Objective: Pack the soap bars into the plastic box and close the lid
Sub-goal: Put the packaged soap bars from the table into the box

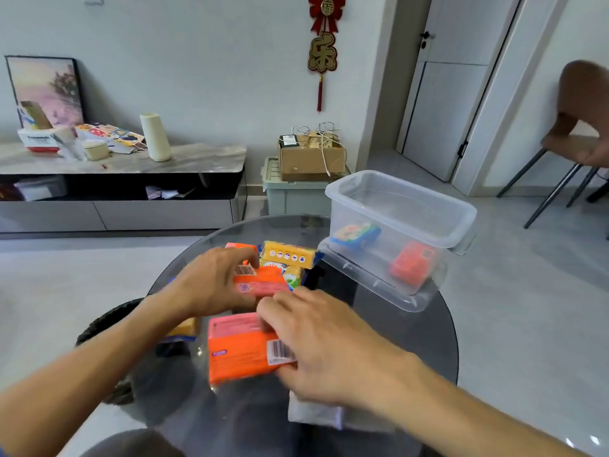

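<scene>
A clear plastic box (408, 192) stands at the far right of the round glass table, resting on its clear lid (372, 282). Inside lie a blue-wrapped soap (355, 233) and an orange soap (412, 264). A pile of wrapped soaps sits mid-table: a yellow bar (289, 254) at the back, an orange-pink bar (260, 281) under my left hand (211, 285), which grips it. My right hand (324, 344) is closed on a large orange bar (239, 349) nearer to me. Another yellow soap (184, 328) peeks out below my left wrist.
The glass table (425, 344) ends in a curved edge close to the box. A white packet (313, 413) lies under my right wrist. Beyond stand a low TV cabinet (122, 179), a green bin with a cardboard box (309, 159), and a chair (573, 143) at right.
</scene>
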`<state>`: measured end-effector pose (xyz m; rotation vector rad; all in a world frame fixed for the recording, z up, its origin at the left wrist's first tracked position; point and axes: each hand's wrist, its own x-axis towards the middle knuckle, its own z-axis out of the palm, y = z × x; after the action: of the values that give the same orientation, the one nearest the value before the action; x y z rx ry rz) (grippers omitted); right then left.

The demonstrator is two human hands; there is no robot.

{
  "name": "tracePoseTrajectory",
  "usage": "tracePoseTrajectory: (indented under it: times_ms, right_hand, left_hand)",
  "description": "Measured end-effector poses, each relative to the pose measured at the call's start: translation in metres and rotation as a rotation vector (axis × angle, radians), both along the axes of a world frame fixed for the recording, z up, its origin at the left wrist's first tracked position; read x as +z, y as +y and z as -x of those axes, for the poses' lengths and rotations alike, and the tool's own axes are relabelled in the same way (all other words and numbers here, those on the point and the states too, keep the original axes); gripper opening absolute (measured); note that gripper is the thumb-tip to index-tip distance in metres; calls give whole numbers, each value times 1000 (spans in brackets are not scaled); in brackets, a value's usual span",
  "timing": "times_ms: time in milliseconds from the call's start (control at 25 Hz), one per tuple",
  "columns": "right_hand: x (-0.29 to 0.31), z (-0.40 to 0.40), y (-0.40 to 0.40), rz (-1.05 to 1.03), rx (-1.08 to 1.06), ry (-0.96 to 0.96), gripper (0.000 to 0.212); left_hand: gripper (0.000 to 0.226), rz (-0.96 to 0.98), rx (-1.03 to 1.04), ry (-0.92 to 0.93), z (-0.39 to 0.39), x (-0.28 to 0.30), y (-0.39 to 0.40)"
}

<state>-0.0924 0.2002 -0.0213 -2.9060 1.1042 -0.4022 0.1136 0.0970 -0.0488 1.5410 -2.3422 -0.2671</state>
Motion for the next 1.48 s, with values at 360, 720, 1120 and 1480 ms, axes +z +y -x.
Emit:
tracePoseTrajectory:
  times_ms: [360,720,1120,1480]
  right_hand:
    - [115,198,-132,10,-474,5,38]
    - [56,221,-251,-215,-431,402,26]
    - [0,205,-274,-325,-336,481,23]
    - [-7,203,-268,-653,-532,453,28]
  left_hand:
    - [53,202,76,179,126,115,-100]
    - [38,10,14,-380,252,62,-208]
    - [41,-101,-47,-516,257,26,-223]
    - [29,-168,-32,-510,248,27,-222]
